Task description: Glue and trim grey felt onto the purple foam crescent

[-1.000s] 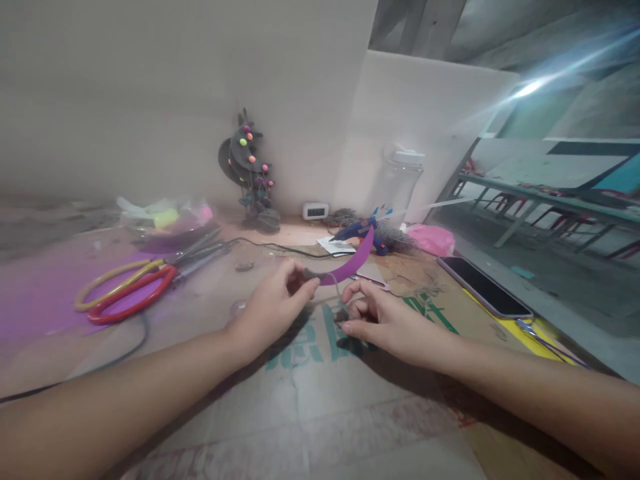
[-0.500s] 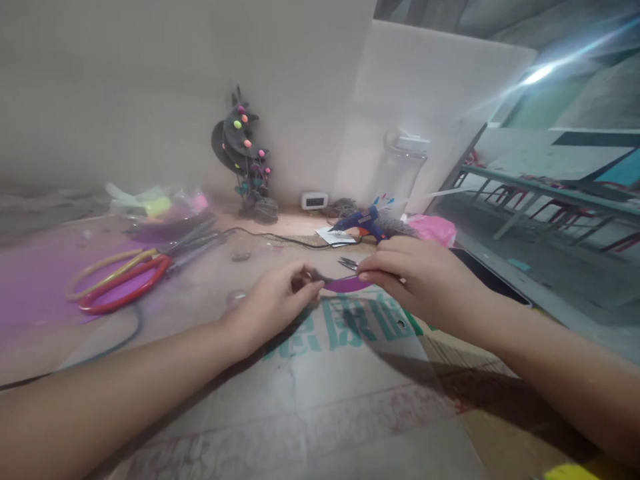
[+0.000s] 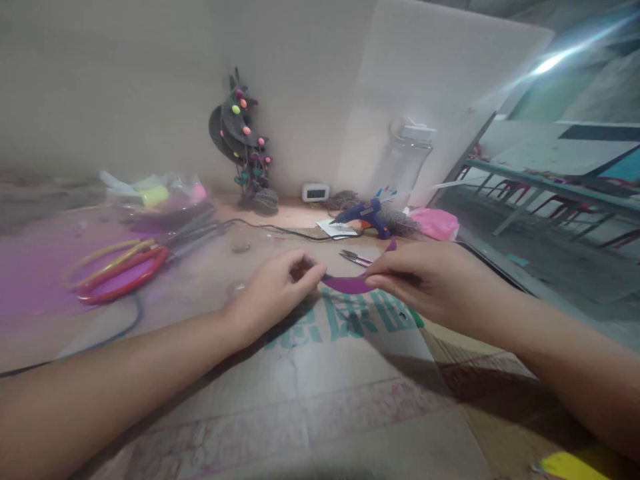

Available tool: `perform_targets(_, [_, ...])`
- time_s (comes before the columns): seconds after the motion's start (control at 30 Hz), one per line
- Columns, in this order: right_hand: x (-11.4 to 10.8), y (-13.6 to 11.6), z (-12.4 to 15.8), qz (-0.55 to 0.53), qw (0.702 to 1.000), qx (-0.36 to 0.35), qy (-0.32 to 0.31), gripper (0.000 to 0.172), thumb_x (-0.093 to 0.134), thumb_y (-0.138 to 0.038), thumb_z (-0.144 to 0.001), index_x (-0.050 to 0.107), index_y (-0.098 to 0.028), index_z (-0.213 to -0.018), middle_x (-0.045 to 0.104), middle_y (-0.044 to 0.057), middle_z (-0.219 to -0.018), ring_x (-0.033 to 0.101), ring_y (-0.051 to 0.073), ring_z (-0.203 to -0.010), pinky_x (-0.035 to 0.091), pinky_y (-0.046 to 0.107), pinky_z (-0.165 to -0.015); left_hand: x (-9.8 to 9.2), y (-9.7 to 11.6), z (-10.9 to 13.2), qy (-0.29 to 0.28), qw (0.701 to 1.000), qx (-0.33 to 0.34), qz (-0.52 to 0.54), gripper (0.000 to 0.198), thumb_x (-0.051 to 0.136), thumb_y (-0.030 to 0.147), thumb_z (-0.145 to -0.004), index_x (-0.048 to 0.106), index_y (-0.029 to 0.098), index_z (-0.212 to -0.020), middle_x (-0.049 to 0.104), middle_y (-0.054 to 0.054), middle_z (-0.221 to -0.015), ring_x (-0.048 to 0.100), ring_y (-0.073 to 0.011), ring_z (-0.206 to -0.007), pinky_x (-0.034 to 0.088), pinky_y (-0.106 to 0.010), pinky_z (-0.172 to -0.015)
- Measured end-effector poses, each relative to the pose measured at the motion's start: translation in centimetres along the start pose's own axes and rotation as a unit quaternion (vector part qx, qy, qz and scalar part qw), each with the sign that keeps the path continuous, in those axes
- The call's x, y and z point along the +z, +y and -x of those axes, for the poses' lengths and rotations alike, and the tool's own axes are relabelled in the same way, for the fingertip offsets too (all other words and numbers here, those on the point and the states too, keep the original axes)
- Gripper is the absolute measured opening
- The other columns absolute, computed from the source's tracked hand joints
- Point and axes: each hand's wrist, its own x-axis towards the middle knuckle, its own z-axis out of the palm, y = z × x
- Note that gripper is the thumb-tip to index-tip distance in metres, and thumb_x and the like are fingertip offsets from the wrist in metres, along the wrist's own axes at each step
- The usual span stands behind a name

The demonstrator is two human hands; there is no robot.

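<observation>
A curved purple strip (image 3: 350,283) is stretched between both hands just above the cardboard sheet (image 3: 325,373). My left hand (image 3: 273,293) pinches its left end with thumb and fingers closed. My right hand (image 3: 425,280) grips its right part, fingers curled over it, and the strip's far tip sticks up behind the knuckles. A small pair of snips (image 3: 355,257) lies on the cardboard just beyond the strip.
Red and yellow scissors (image 3: 117,270) lie on purple sheet at the left. A blue glue gun (image 3: 363,215), its black cord, a pink bag (image 3: 434,223), a clear bottle (image 3: 407,167) and a dark ornament with coloured balls (image 3: 245,150) stand along the back wall.
My right hand rose from the cardboard and took hold of the strip's right part. The strip, which stood up toward the glue gun, now lies low between the hands.
</observation>
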Motion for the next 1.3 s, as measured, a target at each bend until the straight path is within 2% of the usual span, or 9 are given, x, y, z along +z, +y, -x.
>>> perform_targets(0.1, [-1.0, -0.1, 0.0, -0.02, 1.0, 0.014, 0.008, 0.021, 0.055, -0.03, -0.091, 0.069, -0.02, -0.079, 0.066, -0.001, -0.067, 0.054, 0.01, -0.058, 0.031, 0.023, -0.054, 0.0, -0.3, 0.0, -0.032, 0.998, 0.008, -0.047, 0.037, 0.046, 0.051, -0.092, 0.062, 0.02, -0.08, 0.068, 0.0, -0.073, 0.06, -0.018, -0.07, 0.041, -0.028, -0.062])
perform_targets(0.27, [-1.5, 0.8, -0.7, -0.005, 0.999, -0.02, 0.046, 0.018, 0.056, -0.025, -0.089, 0.068, -0.019, -0.078, 0.066, 0.001, -0.07, 0.057, 0.012, -0.064, 0.036, 0.023, -0.058, 0.2, -0.5, 0.1, -0.075, 0.996, 0.022, -0.049, 0.033, 0.046, 0.048, -0.092, 0.064, 0.021, -0.082, 0.065, 0.002, -0.069, 0.058, -0.0159, -0.066, 0.039, -0.026, -0.06])
perform_targets(0.4, [-1.4, 3.0, -1.3, -0.018, 0.997, 0.032, 0.06, 0.018, 0.058, -0.029, -0.087, 0.069, -0.02, -0.076, 0.067, 0.002, -0.073, 0.058, 0.014, -0.066, 0.039, 0.025, -0.06, 0.1, -0.3, 0.3, -0.087, 0.995, 0.006, -0.044, 0.034, 0.046, 0.05, -0.091, 0.063, 0.022, -0.083, 0.062, 0.003, -0.064, 0.055, -0.0146, -0.06, 0.037, -0.025, -0.055])
perform_targets(0.53, [-1.3, 4.9, -1.5, -0.048, 0.995, 0.088, 0.026, 0.022, 0.06, -0.038, -0.084, 0.069, -0.02, -0.076, 0.067, 0.002, -0.072, 0.056, 0.014, -0.063, 0.038, 0.026, -0.058, 0.0, -0.3, 0.3, -0.092, 0.995, 0.008, -0.035, 0.035, 0.046, 0.05, -0.092, 0.062, 0.021, -0.083, 0.063, 0.002, -0.065, 0.057, -0.0151, -0.061, 0.039, -0.025, -0.057])
perform_targets(0.77, [0.0, 6.0, -1.9, -0.094, 0.988, 0.114, -0.048, 0.026, 0.058, -0.044, -0.084, 0.069, -0.021, -0.078, 0.066, 0.001, -0.071, 0.057, 0.014, -0.065, 0.039, 0.026, -0.06, 0.1, -0.3, 0.2, -0.081, 0.995, 0.043, -0.029, 0.028, 0.044, 0.043, -0.094, 0.062, 0.021, -0.09, 0.069, 0.0, -0.079, 0.06, -0.0154, -0.069, 0.041, -0.026, -0.062])
perform_targets(0.93, [0.8, 6.0, -2.0, -0.122, 0.98, 0.111, -0.112, 0.026, 0.055, -0.043, -0.086, 0.067, -0.021, -0.078, 0.065, -0.001, -0.071, 0.056, 0.013, -0.063, 0.039, 0.024, -0.058, 0.2, -0.7, 0.2, -0.088, 0.996, 0.004, 0.029, 0.023, 0.047, 0.037, -0.092, 0.062, 0.022, -0.101, 0.069, 0.0, -0.082, 0.059, -0.0147, -0.066, 0.04, -0.025, -0.057])
perform_targets(1.07, [1.8, 6.1, -2.0, -0.1, 0.985, 0.096, -0.1, 0.024, 0.056, -0.041, -0.086, 0.068, -0.021, -0.08, 0.066, 0.001, -0.078, 0.059, 0.014, -0.069, 0.042, 0.025, -0.061, 0.5, -1.4, 0.0, -0.077, 0.994, -0.015, 0.078, 0.021, 0.047, 0.036, -0.092, 0.059, 0.022, -0.102, 0.067, 0.0, -0.077, 0.06, -0.0153, -0.064, 0.041, -0.025, -0.054])
perform_targets(1.2, [3.2, 4.7, -1.8, -0.097, 0.987, 0.126, -0.022, 0.025, 0.056, -0.033, -0.086, 0.067, -0.021, -0.105, 0.068, 0.005, -0.102, 0.061, 0.016, -0.078, 0.045, 0.028, -0.068, 0.6, -1.5, 0.1, -0.064, 0.994, -0.003, 0.093, 0.018, 0.048, 0.032, -0.09, 0.057, 0.022, -0.102, 0.064, 0.001, -0.078, 0.06, -0.0152, -0.067, 0.044, -0.026, -0.058])
perform_targets(1.3, [4.4, 2.8, -1.3, -0.268, 0.949, 0.167, -0.008, 0.04, 0.051, -0.035, -0.09, 0.052, -0.021, -0.128, 0.065, 0.008, -0.118, 0.061, 0.014, -0.077, 0.047, 0.026, -0.062, 0.6, -1.4, 0.1, -0.052, 0.992, 0.019, 0.113, 0.017, 0.05, 0.029, -0.09, 0.054, 0.023, -0.105, 0.063, 0.0, -0.088, 0.063, -0.0159, -0.078, 0.048, -0.028, -0.068])
